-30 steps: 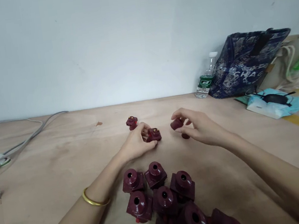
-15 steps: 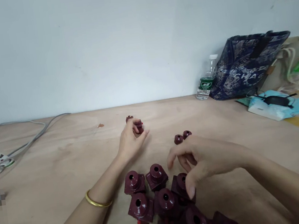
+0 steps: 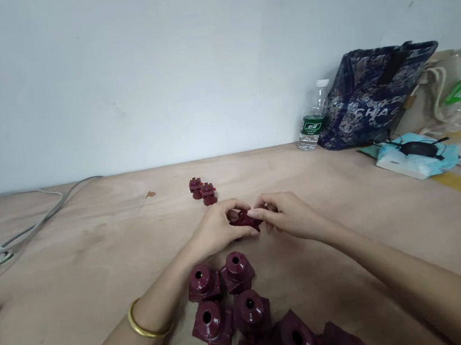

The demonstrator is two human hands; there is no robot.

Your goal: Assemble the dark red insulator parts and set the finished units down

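Near the middle of the table, my left hand (image 3: 227, 226) grips a maroon part (image 3: 245, 220) between thumb and fingers. My right hand (image 3: 281, 214) pinches the right side of the same part, its fingertips partly hiding it. Closer to me stand several maroon parts (image 3: 250, 308) with round tops and dark centre holes, grouped together and cut off by the lower edge of the picture. Beyond my left hand, two smaller-looking maroon parts (image 3: 208, 193) stand side by side, with small red bits on them.
A water bottle (image 3: 311, 122) and a dark blue bag (image 3: 374, 100) stand by the wall at the right. Beside them lies a light blue packet (image 3: 436, 159) with a black object. Grey cables (image 3: 54, 207) run across the left of the table (image 3: 99, 269).
My left hand has come back toward me from the two far parts. My right hand has moved to meet it, and one maroon part has left the near group. Both hands now hold a part.
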